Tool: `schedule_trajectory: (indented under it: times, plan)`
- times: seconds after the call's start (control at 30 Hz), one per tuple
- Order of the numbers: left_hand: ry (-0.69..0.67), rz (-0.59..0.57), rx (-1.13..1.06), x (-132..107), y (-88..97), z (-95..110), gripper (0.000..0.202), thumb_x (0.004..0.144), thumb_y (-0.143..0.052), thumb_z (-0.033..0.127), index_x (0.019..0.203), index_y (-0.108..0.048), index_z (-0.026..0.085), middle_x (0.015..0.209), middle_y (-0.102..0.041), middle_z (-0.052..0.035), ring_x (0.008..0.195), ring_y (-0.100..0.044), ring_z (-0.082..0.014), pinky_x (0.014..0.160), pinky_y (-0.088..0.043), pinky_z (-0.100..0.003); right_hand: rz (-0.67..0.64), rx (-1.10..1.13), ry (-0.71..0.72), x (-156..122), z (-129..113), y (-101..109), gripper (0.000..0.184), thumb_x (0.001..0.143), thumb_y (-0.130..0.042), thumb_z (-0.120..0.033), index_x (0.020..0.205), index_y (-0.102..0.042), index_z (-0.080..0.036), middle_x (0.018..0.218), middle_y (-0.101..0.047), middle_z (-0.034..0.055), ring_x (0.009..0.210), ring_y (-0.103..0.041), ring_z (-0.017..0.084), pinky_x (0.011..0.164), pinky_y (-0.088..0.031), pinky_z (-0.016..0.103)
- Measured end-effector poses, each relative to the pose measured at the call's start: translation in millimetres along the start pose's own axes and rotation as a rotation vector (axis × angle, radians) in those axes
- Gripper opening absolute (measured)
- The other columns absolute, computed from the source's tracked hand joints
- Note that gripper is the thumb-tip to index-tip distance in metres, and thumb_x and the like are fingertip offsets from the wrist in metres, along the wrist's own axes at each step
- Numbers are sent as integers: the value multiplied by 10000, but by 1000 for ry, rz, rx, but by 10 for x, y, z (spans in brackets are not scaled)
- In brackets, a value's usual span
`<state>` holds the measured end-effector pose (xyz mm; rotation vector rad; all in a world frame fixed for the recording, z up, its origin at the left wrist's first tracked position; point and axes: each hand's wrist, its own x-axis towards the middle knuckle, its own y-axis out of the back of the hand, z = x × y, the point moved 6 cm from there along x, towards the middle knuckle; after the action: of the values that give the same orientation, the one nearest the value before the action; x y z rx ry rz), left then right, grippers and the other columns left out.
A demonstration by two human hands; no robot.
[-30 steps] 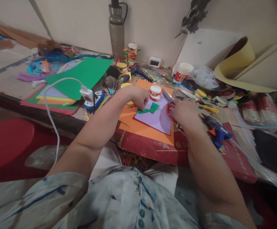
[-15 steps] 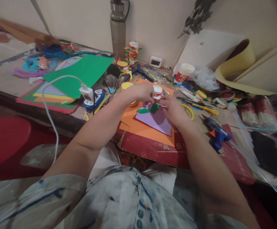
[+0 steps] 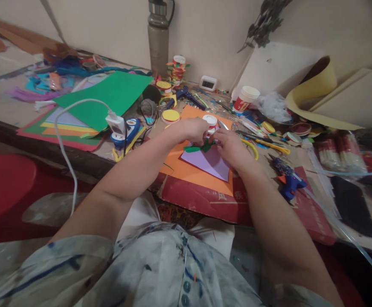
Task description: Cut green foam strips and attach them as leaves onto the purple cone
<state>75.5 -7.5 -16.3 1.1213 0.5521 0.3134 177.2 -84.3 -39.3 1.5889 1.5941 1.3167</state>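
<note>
A small white-and-red paper cup (image 3: 210, 121) stands between my hands, its pale base facing up. My left hand (image 3: 199, 130) is closed at the cup's left side, and its curled fingertips are mostly hidden. From the right, my right hand (image 3: 228, 145) reaches in with bent fingers, its fingertips at a green paper piece (image 3: 207, 146) below the cup. Another green leaf-shaped piece (image 3: 192, 149) lies to the left. Under them is a purple sheet (image 3: 207, 165) on top of an orange sheet (image 3: 186, 174). A pointed metal blade (image 3: 222, 125) shows behind my right hand.
A blue glue gun (image 3: 290, 181) and yellow-handled scissors (image 3: 277, 147) lie to the right. At the left are a green sheet (image 3: 109, 100) and a power strip (image 3: 126, 132) with a white cable. Behind stand a tall bottle (image 3: 158, 42) and an upright paper cup (image 3: 246, 99).
My right hand's fingers have drawn in closer to the green piece and the cup. The green piece has shifted and looks flatter. The view has turned slightly to the right.
</note>
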Motion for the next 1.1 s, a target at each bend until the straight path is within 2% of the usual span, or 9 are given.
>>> schedule_trajectory:
  times: [0.13, 0.27, 0.43, 0.57, 0.63, 0.73, 0.8, 0.93, 1.1]
  plan:
    - [-4, -10, -81, 7, -11, -21, 104, 663, -730, 109, 602, -738, 193, 547, -632, -18, 689, -628, -189, 758, -439, -293, -9, -11, -23, -12, -32, 40, 226, 770, -557, -61, 829, -712, -214, 972, -711, 96, 994, -638, 268, 965, -517, 458]
    - [-10, 24, -154, 33, 17, -77, 119, 704, -711, 101, 619, -738, 180, 538, -636, -4, 618, -593, -144, 703, -415, -267, 9, 47, -108, -57, 32, 147, 132, 792, -621, -92, 793, -691, -203, 899, -712, 73, 900, -639, 233, 892, -502, 395]
    - [-74, 280, -450, 39, 185, -71, 208, 865, -677, 160, 661, -713, 142, 617, -689, -28, 605, -583, -100, 666, -422, -234, 220, 335, -340, -113, 250, 314, 52, 788, -706, -176, 794, -660, -198, 731, -649, 3, 668, -557, 151, 692, -462, 311]
    - [-152, 272, -869, -4, 202, 62, 300, 1022, -560, 253, 803, -711, 115, 774, -758, -67, 635, -636, -74, 642, -457, -203, 384, 704, -477, -130, 377, 288, 128, 772, -731, -267, 780, -620, -204, 668, -599, -25, 572, -507, 112, 586, -449, 267]
    - [-191, 298, -962, -21, 205, 109, 270, 1014, -601, 264, 815, -700, 110, 777, -748, -63, 623, -627, -64, 626, -459, -200, 436, 817, -511, -131, 393, 261, 163, 735, -752, -305, 792, -635, -207, 663, -603, -26, 568, -513, 108, 568, -461, 256]
    - [-245, 360, -964, -12, 185, 124, 140, 930, -709, 206, 824, -706, 115, 711, -701, -17, 588, -576, -50, 582, -422, -193, 446, 924, -512, -122, 374, 224, 219, 662, -770, -331, 811, -671, -205, 670, -619, -26, 574, -515, 98, 554, -471, 239]
    - [-211, 419, -961, 9, 161, 79, 117, 892, -727, 165, 788, -690, 123, 652, -664, 8, 552, -537, -43, 552, -390, -195, 432, 970, -507, -117, 361, 203, 270, 629, -785, -357, 824, -682, -202, 675, -621, -26, 578, -520, 97, 551, -480, 237]
    - [-154, 431, -976, 37, 111, 54, 128, 888, -713, 161, 771, -666, 137, 647, -667, 11, 537, -538, -47, 550, -403, -203, 442, 976, -519, -119, 371, 185, 335, 610, -808, -415, 834, -663, -212, 673, -612, -32, 583, -538, 103, 551, -499, 248]
    - [-141, 427, -1006, 57, 85, 56, 158, 885, -707, 140, 752, -622, 145, 638, -668, 9, 520, -555, -50, 544, -432, -205, 460, 948, -519, -107, 358, 175, 310, 615, -797, -409, 765, -596, -225, 589, -551, -57, 521, -505, 96, 497, -454, 240]
